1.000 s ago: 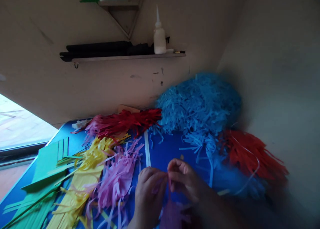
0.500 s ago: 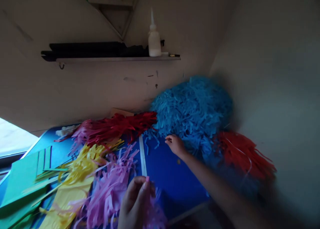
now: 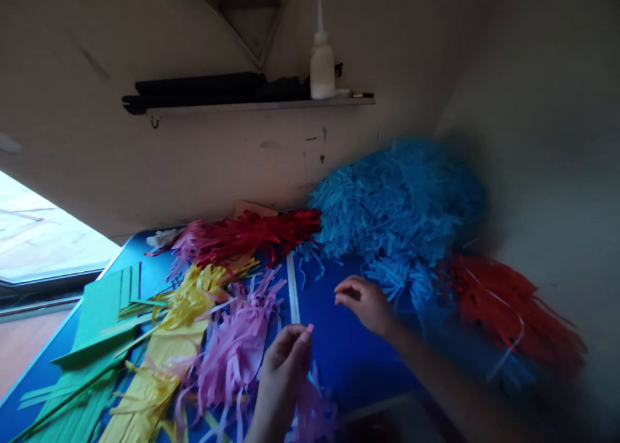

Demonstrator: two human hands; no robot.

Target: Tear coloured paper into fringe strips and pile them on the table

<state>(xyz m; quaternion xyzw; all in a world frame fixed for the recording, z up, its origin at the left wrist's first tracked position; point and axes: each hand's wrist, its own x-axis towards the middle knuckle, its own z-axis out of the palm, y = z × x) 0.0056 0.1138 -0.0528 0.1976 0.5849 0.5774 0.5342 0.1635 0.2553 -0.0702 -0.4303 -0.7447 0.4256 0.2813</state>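
Note:
My left hand (image 3: 283,372) is closed in a pinch on a strip of pink fringed tissue paper (image 3: 314,404). One end of the strip pokes up between thumb and forefinger, and its fringe hangs down below the hand. Over the blue table (image 3: 358,359), my right hand (image 3: 364,303) is raised with fingers curled and thumb and forefinger close together; whatever they may hold is too small to make out. To the left of my left hand lies a heap of pink fringed strips (image 3: 237,346). A large blue fringed paper mass (image 3: 397,204) stands beyond my right hand.
Yellow fringed paper (image 3: 169,346) and green paper sheets (image 3: 106,307) cover the table's left side. Red fringe (image 3: 256,236) lies at the back, more red fringe (image 3: 513,307) at the right. On a wall shelf (image 3: 252,108) stands a white squeeze bottle (image 3: 322,72).
The camera view has turned left, so everything sits further right. My right hand has come back from the blue fringe, nearer to me. My left hand keeps its pinch on the pink strip.

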